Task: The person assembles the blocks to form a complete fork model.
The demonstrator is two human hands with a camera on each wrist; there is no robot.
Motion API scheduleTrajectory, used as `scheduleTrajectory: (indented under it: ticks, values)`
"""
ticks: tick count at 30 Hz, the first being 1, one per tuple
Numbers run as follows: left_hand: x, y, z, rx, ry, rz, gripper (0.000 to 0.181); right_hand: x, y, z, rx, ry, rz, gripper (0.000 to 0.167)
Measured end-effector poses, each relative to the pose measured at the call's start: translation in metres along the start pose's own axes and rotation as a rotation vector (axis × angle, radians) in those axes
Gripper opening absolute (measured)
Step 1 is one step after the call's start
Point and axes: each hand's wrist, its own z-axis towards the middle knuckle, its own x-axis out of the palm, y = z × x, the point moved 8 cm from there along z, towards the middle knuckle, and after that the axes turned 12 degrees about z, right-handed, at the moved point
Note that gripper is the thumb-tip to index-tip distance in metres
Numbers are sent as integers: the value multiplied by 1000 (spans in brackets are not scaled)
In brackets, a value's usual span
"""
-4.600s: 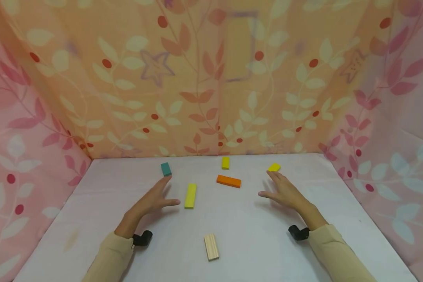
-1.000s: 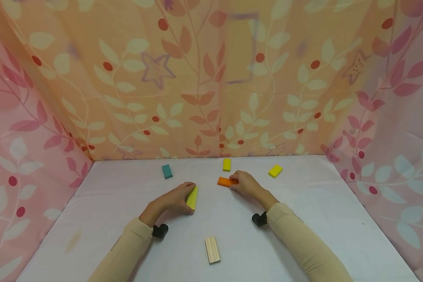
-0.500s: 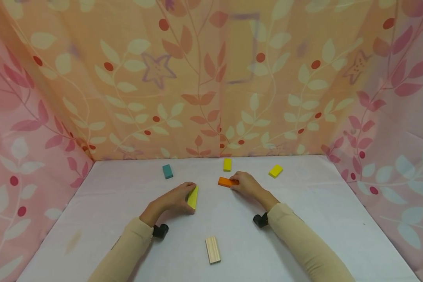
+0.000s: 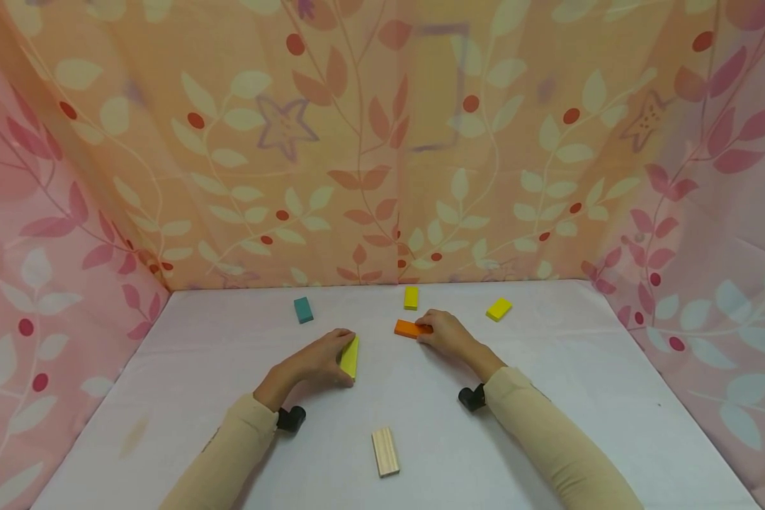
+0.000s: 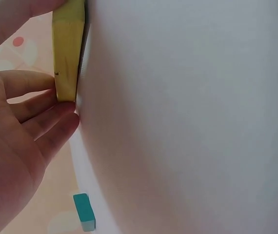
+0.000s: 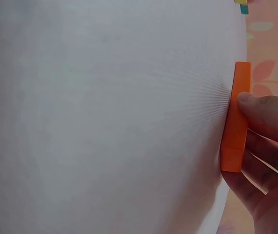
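Observation:
A long yellow block [image 4: 350, 358] lies left of the middle of the white table. My left hand [image 4: 319, 360] grips it by its two ends, thumb at the near end and fingers at the far end. The left wrist view shows the same yellow block [image 5: 69, 53] between thumb and fingers. Further right, my right hand [image 4: 449, 336] pinches an orange block [image 4: 406, 329] across its right part, which the fingers partly hide. In the right wrist view the thumb presses the side of the orange block [image 6: 236, 122], with fingers behind it.
A teal block [image 4: 303, 310] lies at the back left. Two short yellow blocks are further back: one yellow block [image 4: 411, 298] behind the orange one, another yellow block [image 4: 499, 309] to the right. A plain wooden block [image 4: 385, 452] lies near the front. Patterned curtains [image 4: 370, 142] enclose the table.
From open hands above the table, my left hand has moved right and taken hold of the long yellow block; my right has moved left and gripped the orange block. Over the last second both stay still.

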Motion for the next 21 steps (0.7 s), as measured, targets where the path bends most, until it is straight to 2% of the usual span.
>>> scheduleTrajectory:
  ticks: [21]
  values:
    - [1,-6,5,-4,-16,-21,97,-2,-3,-1,-2,8,25,36]
